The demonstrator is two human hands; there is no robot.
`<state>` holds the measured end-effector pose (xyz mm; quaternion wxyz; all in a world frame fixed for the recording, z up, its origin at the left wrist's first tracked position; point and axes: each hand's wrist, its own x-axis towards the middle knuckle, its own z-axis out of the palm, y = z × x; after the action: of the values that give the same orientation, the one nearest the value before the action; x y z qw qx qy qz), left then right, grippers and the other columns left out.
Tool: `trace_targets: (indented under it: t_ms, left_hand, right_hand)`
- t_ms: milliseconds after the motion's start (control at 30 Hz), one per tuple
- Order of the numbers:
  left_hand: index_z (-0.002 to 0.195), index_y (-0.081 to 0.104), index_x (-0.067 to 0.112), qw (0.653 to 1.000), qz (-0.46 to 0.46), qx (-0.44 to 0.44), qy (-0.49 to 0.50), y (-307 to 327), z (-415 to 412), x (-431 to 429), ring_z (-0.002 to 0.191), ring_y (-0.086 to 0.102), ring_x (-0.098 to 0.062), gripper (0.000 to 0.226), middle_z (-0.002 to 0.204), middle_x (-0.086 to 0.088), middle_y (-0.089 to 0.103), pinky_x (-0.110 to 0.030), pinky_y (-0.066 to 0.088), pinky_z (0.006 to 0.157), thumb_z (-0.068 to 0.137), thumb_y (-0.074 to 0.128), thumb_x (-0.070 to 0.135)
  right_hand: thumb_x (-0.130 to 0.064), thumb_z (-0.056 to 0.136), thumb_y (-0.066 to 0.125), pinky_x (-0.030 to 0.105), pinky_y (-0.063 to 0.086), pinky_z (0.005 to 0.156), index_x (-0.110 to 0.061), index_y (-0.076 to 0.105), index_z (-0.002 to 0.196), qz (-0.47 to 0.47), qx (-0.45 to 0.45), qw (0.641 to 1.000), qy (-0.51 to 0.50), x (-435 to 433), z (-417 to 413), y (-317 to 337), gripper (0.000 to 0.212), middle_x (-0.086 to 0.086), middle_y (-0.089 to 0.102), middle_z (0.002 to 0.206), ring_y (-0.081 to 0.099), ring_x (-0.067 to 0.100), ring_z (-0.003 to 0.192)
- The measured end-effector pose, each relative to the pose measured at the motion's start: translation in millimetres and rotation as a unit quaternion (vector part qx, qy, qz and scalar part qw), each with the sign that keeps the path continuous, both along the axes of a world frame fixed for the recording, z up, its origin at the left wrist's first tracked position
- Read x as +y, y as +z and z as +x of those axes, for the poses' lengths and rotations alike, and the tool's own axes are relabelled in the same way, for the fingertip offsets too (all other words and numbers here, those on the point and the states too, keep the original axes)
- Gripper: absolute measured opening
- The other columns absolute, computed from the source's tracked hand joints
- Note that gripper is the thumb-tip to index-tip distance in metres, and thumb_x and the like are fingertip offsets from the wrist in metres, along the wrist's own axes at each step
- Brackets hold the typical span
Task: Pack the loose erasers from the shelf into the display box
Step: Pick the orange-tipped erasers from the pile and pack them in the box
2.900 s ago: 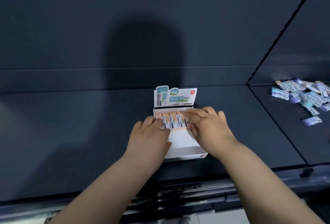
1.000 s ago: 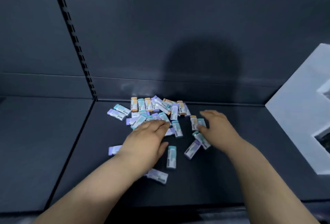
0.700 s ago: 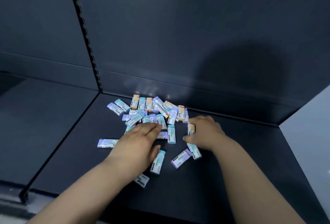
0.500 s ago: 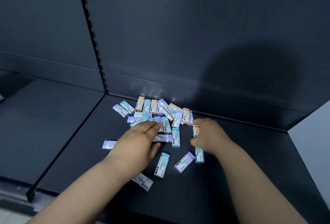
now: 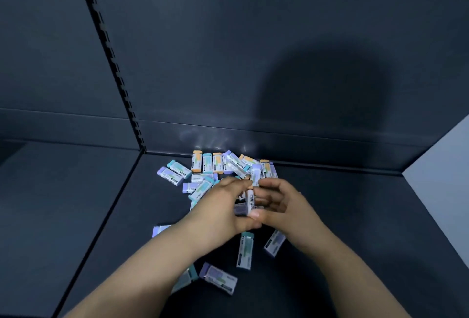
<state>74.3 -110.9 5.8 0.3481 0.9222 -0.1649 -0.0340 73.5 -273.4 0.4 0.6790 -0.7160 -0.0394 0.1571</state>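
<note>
Left hand (image 5: 223,207) and right hand (image 5: 283,203), apart before, meet mid-frame | both seemingly pinch one eraser (image 5: 250,199) (barcode showing) | gathering starts

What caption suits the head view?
Left hand and right hand hold erasers between them over the loose pile on the shelf.

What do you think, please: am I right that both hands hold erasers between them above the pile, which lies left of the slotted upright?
Not quite: the head view shows the pile lying right of the slotted upright. The left hand and right hand do hold erasers between them above it.
</note>
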Motion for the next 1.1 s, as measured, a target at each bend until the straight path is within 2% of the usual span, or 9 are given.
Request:
trace_targets:
  t_ms: [100,200,300,400,500,600,733,900,1100]
  left_hand:
    - [0.132,0.045,0.023,1.000,0.010,-0.015,0.007,3.3,1.4,12.6,0.101,0.041,-0.002,0.070,0.114,0.010,0.036,0.004,0.021,0.080,0.070,0.078,0.030]
    - [0.136,0.040,0.022,0.998,0.059,-0.018,0.012,2.1,2.7,27.2,0.095,0.043,-0.006,0.074,0.112,0.009,0.028,-0.005,0.028,0.085,0.072,0.077,0.029]
    - [0.138,0.039,0.020,0.996,0.082,0.012,0.023,-0.9,1.5,37.8,0.098,0.044,-0.008,0.082,0.111,0.008,0.025,-0.008,0.030,0.086,0.068,0.080,0.031]
    - [0.140,0.035,0.020,0.996,0.084,0.021,0.028,-3.4,-1.8,45.3,0.099,0.040,-0.006,0.087,0.112,0.008,0.025,-0.003,0.023,0.084,0.067,0.080,0.034]
    - [0.141,0.035,0.019,0.996,0.081,0.021,0.037,-5.4,-4.7,48.8,0.104,0.039,-0.005,0.087,0.114,0.009,0.026,-0.002,0.022,0.086,0.068,0.080,0.035]
    - [0.139,0.039,0.020,0.997,0.071,0.009,0.043,-5.2,-6.8,48.8,0.109,0.040,-0.005,0.083,0.116,0.011,0.027,-0.003,0.022,0.090,0.068,0.080,0.034]
    - [0.138,0.039,0.025,0.996,0.071,-0.032,0.051,-5.8,-9.3,43.8,0.122,0.035,-0.008,0.078,0.126,0.011,0.036,-0.009,0.024,0.099,0.070,0.078,0.032]
    - [0.137,0.041,0.023,0.994,0.088,-0.044,0.057,-12.7,-18.1,34.3,0.122,0.037,-0.011,0.078,0.127,0.008,0.039,-0.015,0.030,0.102,0.069,0.078,0.029]
    - [0.136,0.043,0.020,0.991,0.101,-0.064,0.063,-9.8,-33.1,23.5,0.118,0.042,-0.012,0.073,0.124,0.004,0.041,-0.014,0.033,0.094,0.071,0.075,0.029]
  right_hand:
    - [-0.003,0.078,0.069,0.019,0.050,0.087,-0.022,0.058,0.106,-0.102,-0.058,0.993,0.001,-2.1,17.9,3.4,0.036,-0.005,0.066,0.104,0.062,0.006,0.093]
    - [-0.012,0.083,0.066,0.010,0.034,0.092,-0.018,0.055,0.122,-0.376,-0.186,0.908,-0.007,-12.7,57.4,3.4,0.041,0.001,0.057,0.120,0.054,0.010,0.108]
    - [-0.017,0.080,0.068,0.022,0.020,0.108,-0.014,0.039,0.138,-0.496,-0.175,0.846,0.085,-15.0,90.8,-5.0,0.064,0.006,0.036,0.145,0.031,0.022,0.133]
    - [-0.022,0.076,0.073,0.028,0.022,0.110,-0.016,0.033,0.141,-0.541,-0.147,0.820,0.118,-13.7,106.2,-14.2,0.076,0.007,0.034,0.145,0.028,0.025,0.133]
    - [-0.021,0.072,0.076,0.029,0.028,0.106,-0.017,0.040,0.135,-0.529,-0.155,0.829,0.088,-14.7,104.8,-13.2,0.073,0.007,0.039,0.137,0.032,0.025,0.128]
    - [-0.015,0.066,0.079,0.026,0.033,0.096,-0.022,0.048,0.119,-0.453,-0.158,0.876,0.049,-16.7,88.8,-4.7,0.061,0.000,0.043,0.120,0.038,0.019,0.118]
    - [-0.013,0.066,0.077,0.019,0.032,0.091,-0.033,0.042,0.108,-0.358,-0.149,0.918,0.079,-4.9,55.2,2.4,0.058,-0.006,0.035,0.114,0.039,0.011,0.111]
    - [-0.012,0.074,0.074,-0.005,0.030,0.075,-0.034,0.034,0.134,-0.251,-0.127,0.941,0.188,18.8,14.9,4.9,0.076,-0.009,0.030,0.119,0.035,-0.014,0.092]
    - [-0.010,0.070,0.074,0.000,0.037,0.070,-0.035,0.043,0.115,-0.215,-0.106,0.961,0.138,28.2,-0.1,-0.7,0.060,-0.011,0.045,0.102,0.047,-0.005,0.087]
